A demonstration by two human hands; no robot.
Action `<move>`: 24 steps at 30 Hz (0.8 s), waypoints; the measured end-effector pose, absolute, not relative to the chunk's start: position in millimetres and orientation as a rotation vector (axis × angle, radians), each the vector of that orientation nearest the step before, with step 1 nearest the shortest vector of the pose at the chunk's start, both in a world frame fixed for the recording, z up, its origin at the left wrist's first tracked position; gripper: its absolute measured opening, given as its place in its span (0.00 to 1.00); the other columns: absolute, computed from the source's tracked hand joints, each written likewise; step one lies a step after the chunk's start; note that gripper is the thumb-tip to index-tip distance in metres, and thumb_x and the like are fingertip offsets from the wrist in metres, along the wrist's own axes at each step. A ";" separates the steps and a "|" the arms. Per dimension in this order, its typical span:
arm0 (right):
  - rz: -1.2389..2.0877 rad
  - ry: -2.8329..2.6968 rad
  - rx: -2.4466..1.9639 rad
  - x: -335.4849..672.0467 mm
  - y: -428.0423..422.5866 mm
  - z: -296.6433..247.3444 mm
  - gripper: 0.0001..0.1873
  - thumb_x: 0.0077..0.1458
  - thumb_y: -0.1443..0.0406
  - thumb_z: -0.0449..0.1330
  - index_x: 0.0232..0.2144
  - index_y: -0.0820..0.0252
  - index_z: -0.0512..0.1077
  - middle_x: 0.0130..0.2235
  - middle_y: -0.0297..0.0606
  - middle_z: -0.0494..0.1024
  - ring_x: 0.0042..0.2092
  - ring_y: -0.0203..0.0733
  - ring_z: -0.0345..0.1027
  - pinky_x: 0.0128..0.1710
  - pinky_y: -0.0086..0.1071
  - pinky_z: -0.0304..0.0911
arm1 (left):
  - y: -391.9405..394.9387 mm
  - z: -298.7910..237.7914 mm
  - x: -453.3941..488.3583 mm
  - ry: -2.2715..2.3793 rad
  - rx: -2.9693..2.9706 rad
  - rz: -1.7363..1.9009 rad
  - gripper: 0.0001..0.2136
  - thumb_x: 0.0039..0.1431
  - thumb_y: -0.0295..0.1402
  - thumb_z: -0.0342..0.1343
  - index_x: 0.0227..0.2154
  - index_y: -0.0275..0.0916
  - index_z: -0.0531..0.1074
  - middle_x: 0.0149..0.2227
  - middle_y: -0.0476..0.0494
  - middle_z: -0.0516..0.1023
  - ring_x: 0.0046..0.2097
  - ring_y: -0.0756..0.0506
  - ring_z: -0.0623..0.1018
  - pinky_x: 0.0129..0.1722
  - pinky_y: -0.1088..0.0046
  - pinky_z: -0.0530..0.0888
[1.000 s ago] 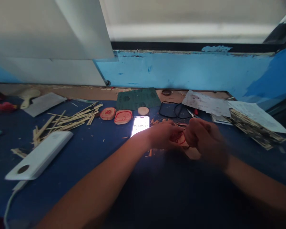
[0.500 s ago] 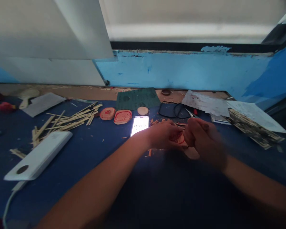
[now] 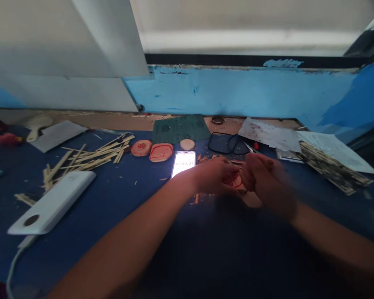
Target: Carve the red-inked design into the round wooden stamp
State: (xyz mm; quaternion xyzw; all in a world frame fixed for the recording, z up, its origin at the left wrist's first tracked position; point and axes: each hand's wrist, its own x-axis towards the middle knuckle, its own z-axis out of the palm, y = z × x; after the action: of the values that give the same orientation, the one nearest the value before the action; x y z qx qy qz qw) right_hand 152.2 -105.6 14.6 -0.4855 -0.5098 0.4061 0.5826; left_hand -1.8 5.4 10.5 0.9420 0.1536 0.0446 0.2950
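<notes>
My left hand point(image 3: 214, 176) is closed around the edge of a small wooden piece with red lines point(image 3: 236, 181), pressing it down to the desk. Beside it my right hand point(image 3: 264, 180) is a fist, with the brown rounded end of a tool handle point(image 3: 269, 164) showing at its top. The tool's working end is hidden between the hands. A pale flat wooden piece point(image 3: 252, 200) lies below the fist. Reddish shavings point(image 3: 205, 158) are scattered around my left hand, and a lit phone point(image 3: 183, 162) showing a timer lies by my left wrist.
Two red-marked wooden pieces point(image 3: 161, 152) and a plain disc point(image 3: 187, 144) lie before green sandpaper point(image 3: 180, 129). Thin sticks point(image 3: 90, 160) and a white power bank point(image 3: 52, 203) are on the left. Black cord point(image 3: 222, 143), papers point(image 3: 269, 135) and a stick bundle point(image 3: 333, 168) are on the right.
Both hands keep nearly the same place and grip around the red-lined wooden piece. The whole view has shifted very slightly.
</notes>
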 end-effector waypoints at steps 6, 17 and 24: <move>0.944 -1.147 -1.086 152.9 -105.2 12.3 0.28 0.70 0.51 0.59 0.20 0.54 0.59 0.18 0.27 0.55 0.19 0.35 0.48 0.20 0.35 0.43 | 6.2 8.4 -1.3 0.416 2.534 0.118 0.24 0.60 0.52 0.65 0.54 0.46 0.78 0.50 0.40 0.76 0.46 0.40 0.78 0.45 0.65 0.73; 0.898 -1.110 -1.073 153.6 -104.5 14.5 0.29 0.69 0.51 0.60 0.19 0.55 0.57 0.18 0.26 0.53 0.18 0.33 0.47 0.18 0.33 0.43 | 5.8 8.5 -1.2 0.429 2.537 0.111 0.25 0.60 0.52 0.66 0.55 0.46 0.77 0.49 0.41 0.76 0.46 0.41 0.78 0.45 0.66 0.72; 0.933 -1.151 -1.084 152.2 -104.6 11.9 0.29 0.70 0.52 0.59 0.20 0.55 0.59 0.17 0.26 0.55 0.18 0.32 0.49 0.18 0.33 0.44 | 5.4 10.0 -0.8 0.433 2.533 0.085 0.22 0.60 0.48 0.66 0.53 0.45 0.78 0.51 0.41 0.75 0.46 0.41 0.78 0.46 0.66 0.73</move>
State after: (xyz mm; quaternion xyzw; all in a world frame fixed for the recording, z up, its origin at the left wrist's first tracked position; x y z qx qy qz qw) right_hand 152.2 -104.6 11.9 -0.4692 -0.4981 0.4036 0.6074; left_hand -0.8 5.4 10.0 0.9453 0.1616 0.0317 0.2815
